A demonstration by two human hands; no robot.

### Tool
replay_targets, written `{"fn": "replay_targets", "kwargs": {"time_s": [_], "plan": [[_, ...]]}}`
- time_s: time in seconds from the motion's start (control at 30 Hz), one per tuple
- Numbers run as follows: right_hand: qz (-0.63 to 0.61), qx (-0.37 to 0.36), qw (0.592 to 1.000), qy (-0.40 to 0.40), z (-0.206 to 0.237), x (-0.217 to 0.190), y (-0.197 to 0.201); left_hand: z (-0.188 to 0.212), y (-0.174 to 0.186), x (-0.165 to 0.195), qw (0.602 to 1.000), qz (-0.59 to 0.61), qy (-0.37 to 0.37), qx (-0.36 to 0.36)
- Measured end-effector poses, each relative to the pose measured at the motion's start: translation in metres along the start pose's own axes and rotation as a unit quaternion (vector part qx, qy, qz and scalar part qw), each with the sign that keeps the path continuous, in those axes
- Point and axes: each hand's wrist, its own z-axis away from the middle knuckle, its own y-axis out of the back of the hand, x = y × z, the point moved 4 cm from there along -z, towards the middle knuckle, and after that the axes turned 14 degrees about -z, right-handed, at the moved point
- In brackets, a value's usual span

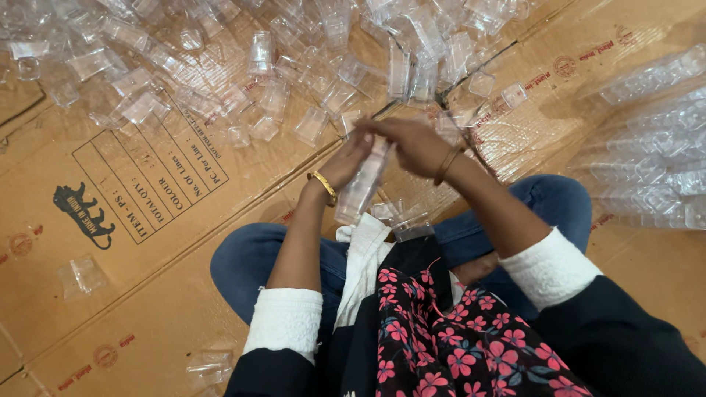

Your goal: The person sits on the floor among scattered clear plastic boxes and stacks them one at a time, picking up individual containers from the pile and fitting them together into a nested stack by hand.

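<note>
Sitting cross-legged on flattened cardboard point(147, 294), the person holds a stack of clear plastic trays point(362, 185) above the lap. Left hand point(347, 163) is clamped round the stack's upper part, fingers closed on it. Right hand point(412, 145) caps the top end from the far side, fingers curled over it. Stack's long axis slants from the hands down toward the lap. A loose tray heap point(294, 66) lies beyond the stack, nearer neither hand.

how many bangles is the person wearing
2. A gold metal bangle sits on the wrist of the left hand; a thinner gold bangle on the wrist of the right hand. Sleeves could hide more.
</note>
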Motion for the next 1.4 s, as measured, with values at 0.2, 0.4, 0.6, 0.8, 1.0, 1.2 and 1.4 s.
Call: {"fn": "replay_targets", "kwargs": {"time_s": [0.2, 0.4, 0.6, 0.8, 1.0, 1.2, 1.4], "plan": [[-0.397, 0.269, 0.874, -0.08, 0.036, 0.014, -0.021, 0.007, 0.022, 0.025, 0.963, 0.126, -0.062, 0.229], [-0.545, 0.109, 0.827, -0.085, 0.058, 0.001, -0.075, 0.023, 0.032, 0.057, 0.913, 0.279, -0.089, 0.284], [-0.617, 0.07, 0.775, -0.118, 0.066, 0.007, -0.064, 0.035, 0.048, 0.071, 0.896, 0.25, -0.175, 0.323], [-0.613, 0.091, 0.778, -0.101, 0.066, -0.006, -0.059, 0.04, 0.052, 0.085, 0.914, 0.224, -0.142, 0.305], [-0.452, 0.175, 0.874, -0.023, 0.064, -0.015, -0.058, 0.041, 0.051, 0.095, 0.905, 0.306, -0.162, 0.247], [-0.249, 0.26, 0.933, -0.03, 0.065, -0.021, -0.053, 0.035, 0.047, 0.083, 0.92, 0.221, -0.179, 0.268], [-0.587, 0.17, 0.789, -0.062, 0.067, -0.021, -0.055, 0.036, 0.045, 0.071, 0.906, 0.269, -0.143, 0.293]]}}
